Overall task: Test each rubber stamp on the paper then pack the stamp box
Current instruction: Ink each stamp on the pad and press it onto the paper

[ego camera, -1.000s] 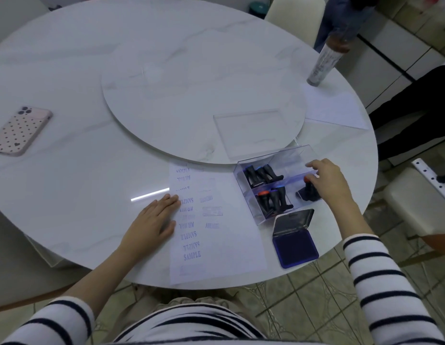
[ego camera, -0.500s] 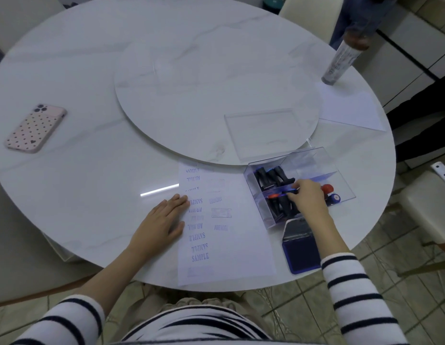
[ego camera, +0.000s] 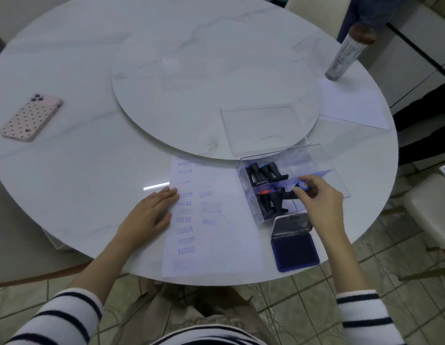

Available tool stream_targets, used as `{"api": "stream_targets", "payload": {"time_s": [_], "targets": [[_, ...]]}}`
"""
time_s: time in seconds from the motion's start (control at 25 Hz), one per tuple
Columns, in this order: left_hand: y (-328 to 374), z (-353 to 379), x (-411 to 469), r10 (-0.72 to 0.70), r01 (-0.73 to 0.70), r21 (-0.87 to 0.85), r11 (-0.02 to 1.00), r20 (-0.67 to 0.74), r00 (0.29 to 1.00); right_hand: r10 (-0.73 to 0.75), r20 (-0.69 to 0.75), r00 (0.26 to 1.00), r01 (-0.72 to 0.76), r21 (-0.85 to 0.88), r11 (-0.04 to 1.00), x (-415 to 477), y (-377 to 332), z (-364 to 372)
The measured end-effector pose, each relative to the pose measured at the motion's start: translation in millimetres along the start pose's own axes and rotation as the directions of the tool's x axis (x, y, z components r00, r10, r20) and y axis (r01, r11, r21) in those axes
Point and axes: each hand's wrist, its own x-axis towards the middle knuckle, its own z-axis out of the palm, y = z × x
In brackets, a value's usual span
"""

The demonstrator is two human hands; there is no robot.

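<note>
A second ago our right hand (ego camera: 320,197) was over the right-hand part of the clear stamp box (ego camera: 316,151). Half a second ago it had crossed to the near-left compartment, with a red-capped and a blue-capped stamp lying loose behind it. Now thumb and fingertips pinch the blue-capped stamp (ego camera: 303,184), held just above the divider where the compartments meet. The red-capped one no longer shows; it may sit under our hand, but we cannot tell.

Our left hand (ego camera: 151,212) has not moved. Its fingers lie straight and together, flat on the left edge of the test paper (ego camera: 223,245), which already carries a column of SAMPLE and AIR MAIL prints.

Black stamps (ego camera: 266,173) fill the far-left compartment, and more lie in the near-left one. The ink pad (ego camera: 294,247) lies open just beside the box, and the clear lid (ego camera: 261,128) rests on the turntable (ego camera: 216,70).

We judge that we are sorting the last stamps into place, so packing is under way, with the pad and lid yet to close.
</note>
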Motion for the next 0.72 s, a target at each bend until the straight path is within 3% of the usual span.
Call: {"api": "stream_targets", "payload": {"time_s": [0.12, 0.28, 0.72], "targets": [[1.4, 2.2, -1.5, -0.009, 0.009, 0.041, 0.999, 0.006, 1.0, -0.046, -0.094, 0.995, 0.057, 0.12, 0.991, -18.0, 7.4, -17.9], [3.9, 2.1, -1.4, -0.011, 0.011, 0.049, 0.999, 0.015, 1.0, -0.093, -0.181, 0.979, 0.117, 0.125, 0.985, -51.9, 29.3, -31.5], [2.7, 1.5, -1.6, 0.0, -0.001, 0.024, 1.0, 0.041, 0.999, -0.098, -0.121, 0.988, 0.092, -0.055, 0.994, -105.6, 70.0, 1.3]]}}
